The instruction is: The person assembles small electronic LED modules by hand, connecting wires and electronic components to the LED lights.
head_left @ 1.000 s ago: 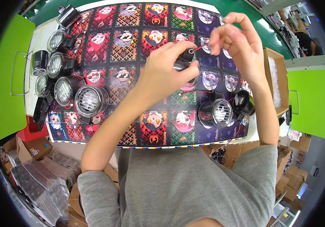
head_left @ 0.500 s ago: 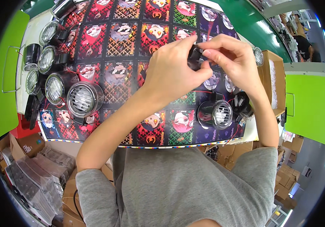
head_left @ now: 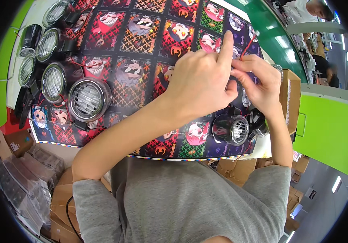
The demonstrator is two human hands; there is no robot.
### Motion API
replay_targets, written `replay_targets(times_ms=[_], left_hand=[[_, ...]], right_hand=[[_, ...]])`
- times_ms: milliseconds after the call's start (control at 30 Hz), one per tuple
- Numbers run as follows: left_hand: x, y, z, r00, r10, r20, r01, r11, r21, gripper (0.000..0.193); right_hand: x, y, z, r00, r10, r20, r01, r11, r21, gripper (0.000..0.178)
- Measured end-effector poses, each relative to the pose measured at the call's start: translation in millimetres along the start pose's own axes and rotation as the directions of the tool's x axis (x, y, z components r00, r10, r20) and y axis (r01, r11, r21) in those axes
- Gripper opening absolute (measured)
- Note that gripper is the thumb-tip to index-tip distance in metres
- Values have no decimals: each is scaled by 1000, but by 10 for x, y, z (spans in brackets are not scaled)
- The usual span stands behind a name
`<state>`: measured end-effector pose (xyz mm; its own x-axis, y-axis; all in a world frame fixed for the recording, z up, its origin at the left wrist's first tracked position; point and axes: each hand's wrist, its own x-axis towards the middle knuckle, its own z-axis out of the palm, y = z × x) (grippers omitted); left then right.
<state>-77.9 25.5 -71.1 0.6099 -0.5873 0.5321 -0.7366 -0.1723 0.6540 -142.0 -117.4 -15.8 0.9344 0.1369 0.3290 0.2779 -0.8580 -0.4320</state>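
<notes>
Over the right side of the printed sheet [head_left: 121,109], my two hands meet. My left hand [head_left: 200,83] has its index finger stretched out and its other fingers curled in; whatever they hold is hidden behind the hand. Thumb and fingers of my right hand [head_left: 261,79] pinch together at a thin red wire [head_left: 245,49], which rises from the fingertips to a small pale end. Just below the hands lies a round black lamp unit [head_left: 230,128] with a clear ribbed front. Another dark unit [head_left: 258,123] touches its right side, partly under my right wrist.
Several similar lamp units [head_left: 87,100] with red leads crowd the left of the table. An open cardboard box [head_left: 290,101] stands at the right edge. Bright green panels [head_left: 327,131] flank both sides. Clear plastic packs [head_left: 28,178] sit below left. A person [head_left: 303,11] is at the upper right.
The black part seen between my hands is now hidden. My left index finger has straightened upward, and my right hand has moved slightly right and down. The view has shifted a little.
</notes>
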Motion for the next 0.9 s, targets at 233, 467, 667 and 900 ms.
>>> replay_targets(times_ms=[233,467,667,900], left_hand=[[-53,4,24,996,81,-35,-80,996,42,81],[-73,4,85,977,194,-89,-186,978,91,83],[-90,56,-9,973,218,-76,-215,976,43,83],[-107,35,-312,977,91,190,-35,960,-279,55]], right_hand=[[-94,-19,87,922,383,63,-366,804,468,12],[-135,188,50,873,367,320,-473,484,736,17],[-193,145,-81,878,287,383,-478,553,683,41],[-867,524,-1079,751,527,-398,-445,849,283,9]])
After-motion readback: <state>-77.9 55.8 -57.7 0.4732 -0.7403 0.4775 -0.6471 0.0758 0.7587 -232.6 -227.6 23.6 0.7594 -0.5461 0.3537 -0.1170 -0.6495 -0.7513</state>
